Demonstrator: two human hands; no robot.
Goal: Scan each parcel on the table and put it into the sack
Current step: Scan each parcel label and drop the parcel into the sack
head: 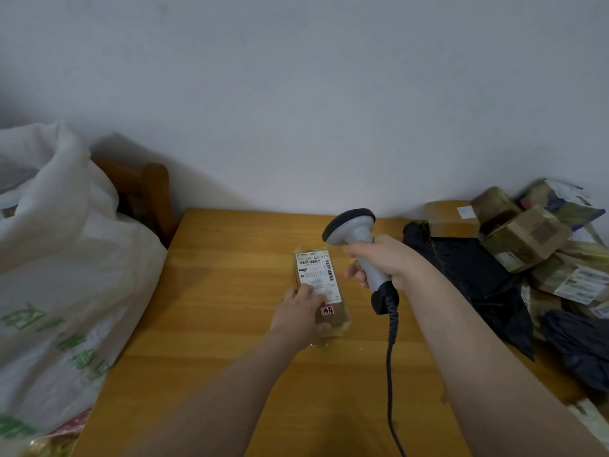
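One parcel [318, 285] lies in the middle of the table [214, 291], its long axis running away from me toward the wall, barcode end farthest. My left hand [298, 311] rests on its near half, fingers straight across the label and hiding the lower print. My right hand [382, 262] is wrapped round the scanner [357, 239] handle, its head tipped toward the parcel's far end. The sack [66, 258] is cut off at left.

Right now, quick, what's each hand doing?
Left hand: open, fingers flat on the parcel, steadying it.
Right hand: closed, gripping the scanner by its handle.
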